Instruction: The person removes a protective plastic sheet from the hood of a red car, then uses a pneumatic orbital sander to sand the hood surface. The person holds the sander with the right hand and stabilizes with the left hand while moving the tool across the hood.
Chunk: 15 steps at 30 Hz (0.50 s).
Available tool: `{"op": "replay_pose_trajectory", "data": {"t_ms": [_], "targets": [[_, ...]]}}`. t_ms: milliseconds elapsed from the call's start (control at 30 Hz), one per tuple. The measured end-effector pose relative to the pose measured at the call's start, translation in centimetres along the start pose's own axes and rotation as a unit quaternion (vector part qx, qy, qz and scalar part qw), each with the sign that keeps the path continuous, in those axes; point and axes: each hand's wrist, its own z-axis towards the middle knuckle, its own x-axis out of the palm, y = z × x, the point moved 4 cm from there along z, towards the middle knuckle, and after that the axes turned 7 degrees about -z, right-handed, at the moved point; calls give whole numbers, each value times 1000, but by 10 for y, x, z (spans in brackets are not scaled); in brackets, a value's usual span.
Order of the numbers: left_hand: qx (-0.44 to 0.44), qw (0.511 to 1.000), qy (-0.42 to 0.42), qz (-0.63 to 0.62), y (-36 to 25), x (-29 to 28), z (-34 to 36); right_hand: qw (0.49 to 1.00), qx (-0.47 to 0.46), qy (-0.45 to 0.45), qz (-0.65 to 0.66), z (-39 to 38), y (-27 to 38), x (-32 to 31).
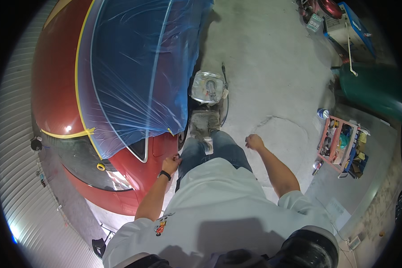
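Observation:
My left hand (pixel 170 164) is at the side of a red car (pixel 161 149), its fingers curled together; whether something small is between them I cannot make out. A dark band circles that wrist. My right hand (pixel 254 142) hangs over the concrete floor with loosely closed fingers, and nothing shows in it. Blue translucent plastic film (pixel 129 67) covers the car's windows and side. Yellow masking tape (pixel 78 76) runs along the film's edge. A tape roll (pixel 101 166) rests on the dark rear glass (pixel 82 154).
Ahead of my legs stand a foil-wrapped, squarish object (pixel 208 88) and a dusty dark block (pixel 204 123), with a hose (pixel 228 109) beside them. At right are a red tool cart (pixel 339 145) full of supplies, a tin (pixel 323 113) and a green tank (pixel 373 87). A corrugated wall (pixel 13 134) lines the left.

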Motion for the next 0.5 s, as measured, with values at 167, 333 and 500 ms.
{"op": "replay_pose_trajectory", "data": {"t_ms": [167,333,500], "targets": [[21,999,43,15,-3,36,31,994,-26,-42,-100,14,-5,6],[31,994,84,63,32,84,116,994,-50,-42,-93,72,-10,24],[142,987,42,64,27,137,196,974,-126,-29,-186,160,-34,34]]}}
